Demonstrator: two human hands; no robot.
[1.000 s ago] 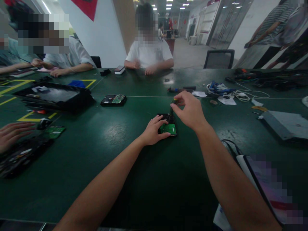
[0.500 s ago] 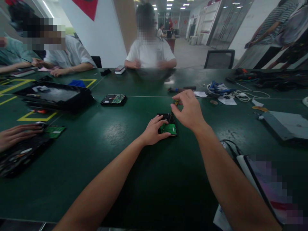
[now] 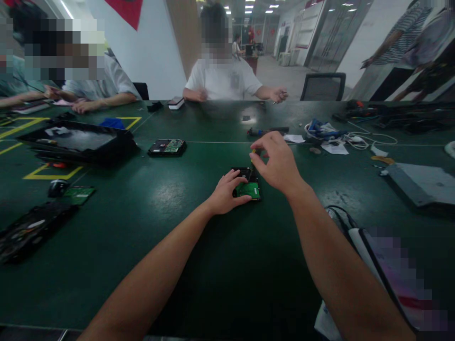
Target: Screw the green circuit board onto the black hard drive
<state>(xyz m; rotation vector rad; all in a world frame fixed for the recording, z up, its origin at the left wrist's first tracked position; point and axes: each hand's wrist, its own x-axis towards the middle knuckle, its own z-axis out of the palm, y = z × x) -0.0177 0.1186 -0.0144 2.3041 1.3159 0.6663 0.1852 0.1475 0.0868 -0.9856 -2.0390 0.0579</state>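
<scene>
A hard drive (image 3: 250, 189) with a green circuit board facing up lies on the table in front of me. My left hand (image 3: 227, 192) steadies it, the thumb at its near edge and the fingers across its left and far parts, covering some of it. Above the drive, my right hand (image 3: 275, 158) pinches a small screwdriver (image 3: 253, 155) by its yellow-and-black handle. The thin shaft slants down to the drive near my left fingertips; its tip is too small to make out.
Another hard drive (image 3: 167, 147) lies farther left, near a black tray (image 3: 81, 137). At far left are a black device (image 3: 35, 227) and a green board (image 3: 80, 194). A grey metal case (image 3: 423, 187) and a tablet-like screen (image 3: 387, 274) sit right. People sit across the table.
My right hand and the screwdriver handle shift slightly left. A co-worker's hand has left the device at far left. The person opposite has stretched an arm out to the right.
</scene>
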